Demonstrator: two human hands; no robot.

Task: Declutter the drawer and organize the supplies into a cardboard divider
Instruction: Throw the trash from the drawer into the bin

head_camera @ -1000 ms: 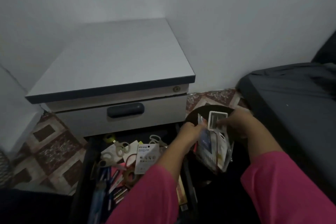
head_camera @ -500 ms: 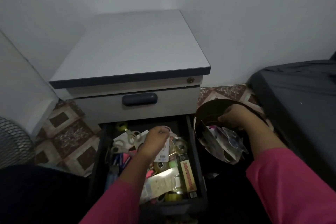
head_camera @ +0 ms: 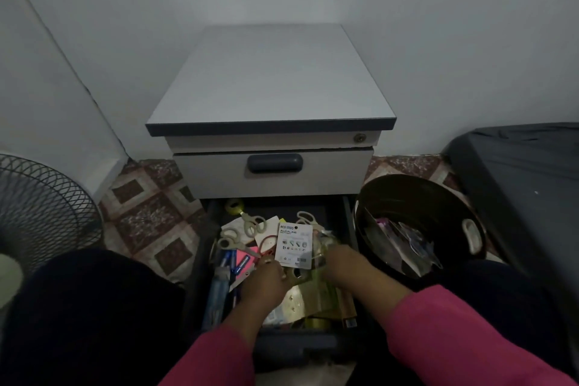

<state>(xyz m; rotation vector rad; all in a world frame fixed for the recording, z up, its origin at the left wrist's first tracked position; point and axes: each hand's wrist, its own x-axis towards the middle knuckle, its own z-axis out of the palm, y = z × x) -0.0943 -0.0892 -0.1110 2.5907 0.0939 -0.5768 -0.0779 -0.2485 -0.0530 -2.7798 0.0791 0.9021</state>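
The bottom drawer (head_camera: 349, 229) of the cabinet is pulled out and full of loose supplies. In it lie scissors (head_camera: 252, 224), a tape roll (head_camera: 235, 206), a white battery card (head_camera: 294, 244), pens (head_camera: 227, 262), pink sticky notes (head_camera: 246, 257) and gold packaging (head_camera: 319, 294). My left hand (head_camera: 266, 283) is down in the clutter just left of the battery card, its fingers curled; what it holds is hidden. My right hand (head_camera: 346, 265) reaches in from the right and its fingers curl into a crinkled clear wrapper (head_camera: 326, 243). No cardboard divider is in view.
A black round bin (head_camera: 432, 197) with discarded packaging stands right of the drawer. The upper drawer (head_camera: 332, 177) is closed under the grey cabinet top (head_camera: 272, 84). A wire fan guard (head_camera: 40, 207) is at the left, dark bedding (head_camera: 526, 172) at the right.
My right hand left the bin and moved into the drawer beside my left hand. The view turned to centre on the cabinet, and the battery card is uncovered again.
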